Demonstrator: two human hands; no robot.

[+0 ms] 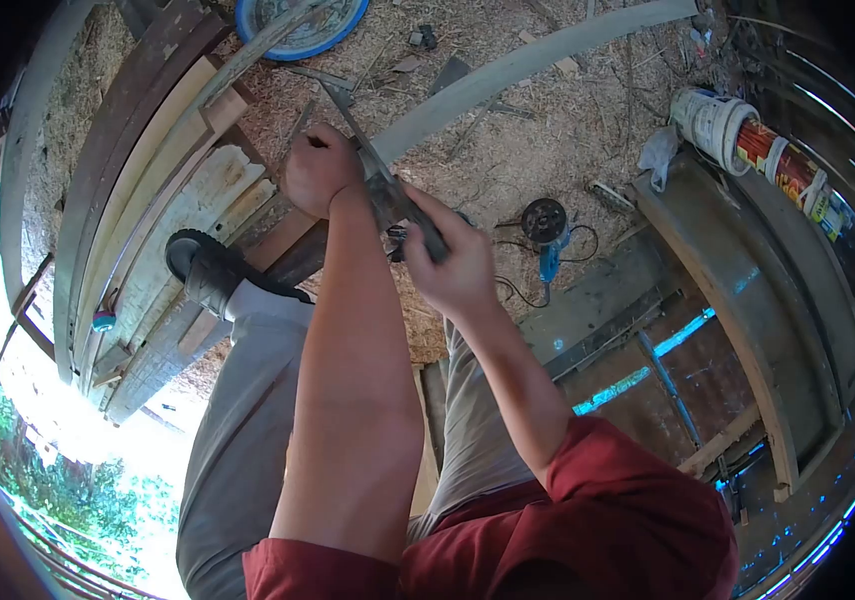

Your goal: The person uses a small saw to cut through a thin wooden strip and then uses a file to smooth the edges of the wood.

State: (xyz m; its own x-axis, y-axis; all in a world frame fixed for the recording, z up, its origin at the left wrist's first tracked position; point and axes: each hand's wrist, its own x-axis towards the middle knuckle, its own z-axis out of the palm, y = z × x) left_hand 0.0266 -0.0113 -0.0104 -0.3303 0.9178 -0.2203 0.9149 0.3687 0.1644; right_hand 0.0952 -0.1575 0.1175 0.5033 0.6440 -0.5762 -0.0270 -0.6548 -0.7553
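My left hand (323,168) is closed in a fist at the upper middle, beside a long thin dark piece (356,128); what it grips is hidden. Just right of it, my right hand (451,258) has its fingers around the end of a dark, flat, bar-like piece (421,222), with the thumb pressed along it. The thin piece slants up and left from between the hands. Below them lies a dark timber (298,250), partly covered by my left forearm.
A blue power tool with a round disc (545,222) and cord lies on the shavings at right. Curved planks (118,170) stand at left. A long curved board (538,62) crosses the top. Curved wooden pieces (723,270) and buckets (713,122) are at right.
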